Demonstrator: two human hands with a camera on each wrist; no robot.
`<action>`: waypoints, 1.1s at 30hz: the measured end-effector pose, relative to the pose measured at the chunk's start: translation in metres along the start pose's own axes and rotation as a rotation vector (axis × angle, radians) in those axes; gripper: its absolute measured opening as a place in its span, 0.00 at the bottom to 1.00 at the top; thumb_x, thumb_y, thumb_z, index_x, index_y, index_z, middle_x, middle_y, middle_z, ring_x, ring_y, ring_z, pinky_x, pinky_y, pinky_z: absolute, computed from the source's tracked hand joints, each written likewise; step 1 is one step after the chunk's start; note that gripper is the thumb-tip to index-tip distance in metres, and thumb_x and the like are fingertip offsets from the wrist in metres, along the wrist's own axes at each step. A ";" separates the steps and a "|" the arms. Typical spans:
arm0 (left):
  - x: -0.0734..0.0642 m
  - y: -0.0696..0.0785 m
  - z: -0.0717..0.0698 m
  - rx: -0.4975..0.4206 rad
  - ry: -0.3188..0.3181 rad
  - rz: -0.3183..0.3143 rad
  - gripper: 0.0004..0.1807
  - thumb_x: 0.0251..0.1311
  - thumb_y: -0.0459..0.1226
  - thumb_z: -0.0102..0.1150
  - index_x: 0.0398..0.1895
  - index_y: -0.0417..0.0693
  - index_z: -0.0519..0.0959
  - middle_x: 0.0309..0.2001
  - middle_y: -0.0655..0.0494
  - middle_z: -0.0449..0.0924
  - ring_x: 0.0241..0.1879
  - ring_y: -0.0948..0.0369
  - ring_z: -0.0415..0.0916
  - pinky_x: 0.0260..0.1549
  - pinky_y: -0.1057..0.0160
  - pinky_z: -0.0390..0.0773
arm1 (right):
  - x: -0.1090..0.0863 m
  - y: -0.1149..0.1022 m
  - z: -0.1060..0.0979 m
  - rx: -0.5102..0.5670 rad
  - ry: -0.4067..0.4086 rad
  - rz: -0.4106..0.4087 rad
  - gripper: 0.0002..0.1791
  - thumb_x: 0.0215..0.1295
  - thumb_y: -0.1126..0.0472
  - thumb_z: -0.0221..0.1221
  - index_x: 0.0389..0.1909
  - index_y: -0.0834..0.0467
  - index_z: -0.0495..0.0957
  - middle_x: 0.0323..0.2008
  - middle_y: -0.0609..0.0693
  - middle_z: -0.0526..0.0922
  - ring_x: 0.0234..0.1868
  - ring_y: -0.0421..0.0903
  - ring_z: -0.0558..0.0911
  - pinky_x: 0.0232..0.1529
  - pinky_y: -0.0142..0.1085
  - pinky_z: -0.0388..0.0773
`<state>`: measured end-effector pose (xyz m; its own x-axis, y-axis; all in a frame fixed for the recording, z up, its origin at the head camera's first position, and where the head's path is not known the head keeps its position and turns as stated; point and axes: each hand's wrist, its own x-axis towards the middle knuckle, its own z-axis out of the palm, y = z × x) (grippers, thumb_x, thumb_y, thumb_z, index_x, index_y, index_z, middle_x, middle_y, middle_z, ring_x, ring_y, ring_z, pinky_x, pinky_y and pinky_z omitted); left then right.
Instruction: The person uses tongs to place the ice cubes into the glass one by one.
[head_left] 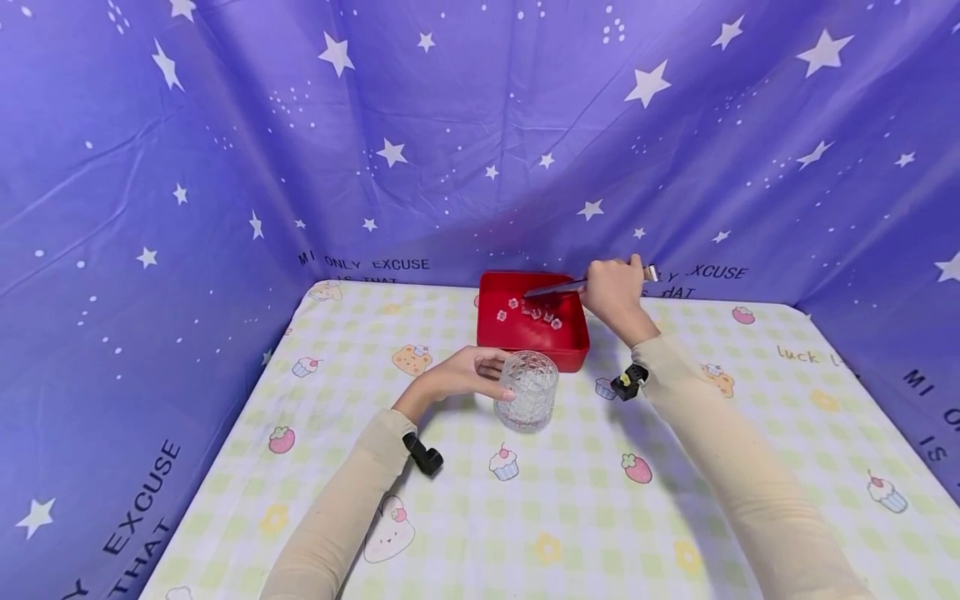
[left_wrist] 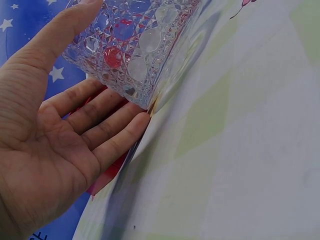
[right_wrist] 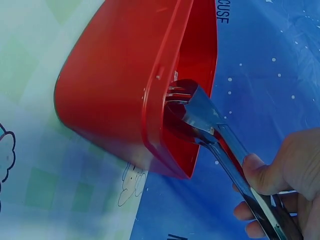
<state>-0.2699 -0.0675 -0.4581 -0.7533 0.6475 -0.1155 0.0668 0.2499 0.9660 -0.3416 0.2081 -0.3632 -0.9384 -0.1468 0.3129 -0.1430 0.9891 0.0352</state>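
A clear cut-glass tumbler (head_left: 527, 392) stands on the table, its side covered in a diamond pattern. My left hand (head_left: 467, 372) holds it from the left, thumb on the near side and fingers reaching round behind. Through the glass in the left wrist view, the fingertips are partly hidden. Metal tongs (right_wrist: 215, 127) are gripped by my right hand (head_left: 613, 292) along their arms. Their toothed tips reach down into a red rectangular box (head_left: 487, 333). Several small clear cubes (head_left: 536, 314), like ice, lie on the box's floor; whether the tips hold one, I cannot tell.
The box stands near the table's back edge, just behind the tumbler. A checked tablecloth (head_left: 585, 517) with cupcake and strawberry prints covers the table. Purple star-patterned curtains (head_left: 450, 192) hang close behind and at both sides.
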 end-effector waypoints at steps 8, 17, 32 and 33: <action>-0.001 0.000 0.000 0.002 0.003 -0.004 0.33 0.56 0.34 0.73 0.67 0.45 0.75 0.61 0.48 0.80 0.62 0.55 0.76 0.66 0.58 0.76 | -0.003 -0.004 -0.002 -0.007 -0.022 -0.009 0.10 0.58 0.58 0.63 0.24 0.61 0.85 0.25 0.61 0.86 0.31 0.59 0.80 0.49 0.55 0.66; -0.002 0.002 0.001 0.000 -0.004 -0.003 0.34 0.57 0.34 0.73 0.69 0.45 0.74 0.62 0.47 0.79 0.62 0.54 0.76 0.66 0.58 0.76 | -0.005 -0.009 -0.003 -0.006 -0.025 -0.026 0.10 0.58 0.57 0.64 0.22 0.58 0.84 0.25 0.59 0.86 0.31 0.58 0.80 0.49 0.54 0.66; 0.000 -0.001 0.000 0.003 0.003 -0.006 0.35 0.56 0.35 0.73 0.69 0.45 0.74 0.63 0.48 0.79 0.62 0.54 0.76 0.66 0.58 0.76 | -0.006 -0.017 0.001 -0.036 0.037 -0.056 0.15 0.60 0.57 0.63 0.17 0.60 0.77 0.22 0.59 0.83 0.29 0.57 0.78 0.48 0.54 0.67; 0.000 -0.001 0.000 0.003 0.002 -0.006 0.35 0.56 0.35 0.73 0.69 0.45 0.74 0.63 0.48 0.79 0.62 0.54 0.76 0.66 0.58 0.76 | -0.007 -0.017 0.002 -0.035 0.040 -0.061 0.15 0.60 0.58 0.63 0.17 0.60 0.77 0.22 0.59 0.83 0.29 0.58 0.78 0.48 0.54 0.67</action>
<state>-0.2695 -0.0677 -0.4593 -0.7548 0.6448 -0.1209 0.0642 0.2561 0.9645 -0.3335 0.1920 -0.3675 -0.9148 -0.2066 0.3471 -0.1873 0.9783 0.0884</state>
